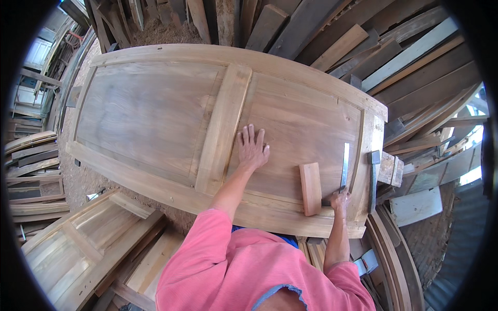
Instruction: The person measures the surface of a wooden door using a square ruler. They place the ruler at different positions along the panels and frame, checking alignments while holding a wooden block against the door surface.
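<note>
You are standing at the near long side of a panelled door (pixel 223 129), which is lying flat before you, its long axis running left to right and its left end angling a little away from you. Your left hand (pixel 252 150) is resting open on the right-hand panel, just right of the middle crosspiece — fingers spread and pointing away from you. Your right hand (pixel 340 199) is closing around the base of a metal square (pixel 345 166) near the door's right end; its blade is pointing away from you, across the door's long axis, leaning slightly right at the tip.

Just left of the square, a wooden block (pixel 310 189) is lying roughly parallel to the blade, crowding that side. To the right, a dark hammer-like tool (pixel 373 181) is lying along the end rail — head on the far side. Beyond the door, stacked planks (pixel 306 31) are crowding the far side; a second panelled piece (pixel 82 241) is lying at your lower left.
</note>
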Demonstrator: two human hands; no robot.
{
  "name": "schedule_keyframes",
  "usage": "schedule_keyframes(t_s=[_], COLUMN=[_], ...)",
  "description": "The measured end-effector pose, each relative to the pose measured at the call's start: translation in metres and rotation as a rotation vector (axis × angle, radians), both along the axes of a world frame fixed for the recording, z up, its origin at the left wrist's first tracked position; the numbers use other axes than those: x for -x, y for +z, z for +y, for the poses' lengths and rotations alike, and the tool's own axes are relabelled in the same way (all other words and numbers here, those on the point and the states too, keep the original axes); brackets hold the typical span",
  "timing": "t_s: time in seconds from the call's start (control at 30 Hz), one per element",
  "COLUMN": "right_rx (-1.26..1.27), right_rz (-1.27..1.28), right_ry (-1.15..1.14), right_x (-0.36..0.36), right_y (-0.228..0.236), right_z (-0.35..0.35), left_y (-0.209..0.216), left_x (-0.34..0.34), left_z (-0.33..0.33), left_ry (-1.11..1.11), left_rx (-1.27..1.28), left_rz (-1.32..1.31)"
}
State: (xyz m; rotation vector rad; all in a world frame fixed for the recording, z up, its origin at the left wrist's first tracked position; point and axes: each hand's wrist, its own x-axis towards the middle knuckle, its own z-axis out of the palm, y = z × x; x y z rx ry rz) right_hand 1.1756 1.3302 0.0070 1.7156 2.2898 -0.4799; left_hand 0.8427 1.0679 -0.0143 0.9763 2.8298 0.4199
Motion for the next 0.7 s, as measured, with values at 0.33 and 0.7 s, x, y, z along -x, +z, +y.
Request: schedule_keyframes(t_s=[0.33, 0.7], right_rx=[0.07, -0.032], right_rz=[-0.121, -0.024], right_ry=[-0.067, -0.282], right_x=[-0.001, -0.03], right_y=[0.011, 0.004], right_z=[-0.032, -0.047], left_y=[0.004, 0.004], left_x=[-0.004, -0.011], left_z=[-0.046, -0.03], left_ry=[0.055, 0.004], left_rx=[-0.04, -0.085], left_rz=[0.015, 0.04])
